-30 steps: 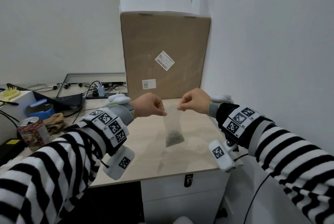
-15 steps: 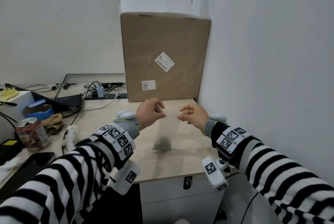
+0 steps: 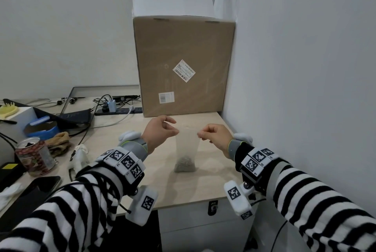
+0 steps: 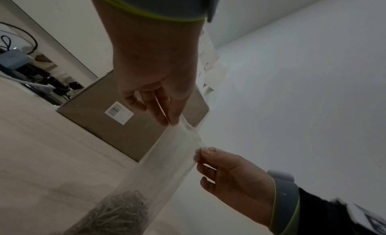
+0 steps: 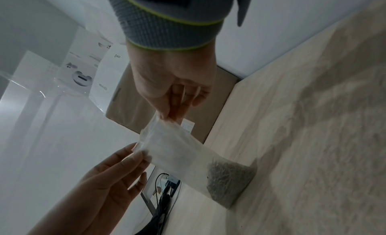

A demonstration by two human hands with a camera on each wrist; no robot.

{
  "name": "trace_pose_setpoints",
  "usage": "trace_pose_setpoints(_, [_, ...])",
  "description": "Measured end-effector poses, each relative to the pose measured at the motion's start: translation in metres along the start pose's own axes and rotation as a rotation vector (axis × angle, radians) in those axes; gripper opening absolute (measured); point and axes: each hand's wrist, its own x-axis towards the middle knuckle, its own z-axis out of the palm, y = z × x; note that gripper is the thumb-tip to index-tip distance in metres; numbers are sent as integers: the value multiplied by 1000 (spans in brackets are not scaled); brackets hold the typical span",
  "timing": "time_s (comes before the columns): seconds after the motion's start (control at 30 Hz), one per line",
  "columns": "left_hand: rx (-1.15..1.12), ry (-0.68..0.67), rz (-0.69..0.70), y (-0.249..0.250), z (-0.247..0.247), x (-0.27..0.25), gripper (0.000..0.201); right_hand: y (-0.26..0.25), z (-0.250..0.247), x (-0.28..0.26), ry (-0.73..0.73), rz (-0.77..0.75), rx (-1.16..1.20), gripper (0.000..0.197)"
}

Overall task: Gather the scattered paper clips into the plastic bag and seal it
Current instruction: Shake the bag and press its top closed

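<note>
The plastic bag [image 3: 186, 148] is hanging upright at the centre of the head view, slightly below the middle of the frame, its long axis running vertically: mouth pointing up, closed bottom pointing down at the desk [image 3: 203, 186]. Whether the bottom is touching the desk or hanging just above it cannot be told. The paper clips [image 3: 184, 164] are lying in a grey heap in the bag's lowest part; in the right wrist view the heap [image 5: 229, 179] is sitting at the lower right of the bag. No loose clips are showing on the desk, so the gathering step appears to be done and the sealing step appears to be in hand.

The left hand [image 3: 160, 129] is pinching the top left corner of the bag between thumb and forefinger, the remaining fingers loosely spread. The right hand [image 3: 215, 134] is pinching the top right corner in the same manner. Each grip is thus closed on the bag's upper edge, and the edge is being held taut between them. In the left wrist view the strip along the mouth [image 4: 189, 131] is appearing flat, but whether it is pressed shut along its whole run cannot be told.

The next move probably calls for running a thumb-and-finger pinch along the closure strip from one corner to the other while the opposite hand is holding the edge taut.

A large cardboard box [image 3: 183, 64] is standing behind the bag, at the upper centre of the frame.
</note>
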Motion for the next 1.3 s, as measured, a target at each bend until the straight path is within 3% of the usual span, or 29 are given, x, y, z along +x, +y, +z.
trace_pose_setpoints(0.47, [-158,-96,-31,-15,12,-4,34,3,15,3,-16,-54,10,22])
trace_pose_setpoints(0.67, [-149,-31,42,-17,31,-2,24,0,20,4,-27,-39,57,12])
trace_pose_setpoints(0.93, [-177,-35,16,-10,32,8,28,-3,19,11,-15,-51,41,15])
trace_pose_setpoints(1.3, [86,-90,146,-1,27,32,29,-5,1,39,-109,23,-96,9])
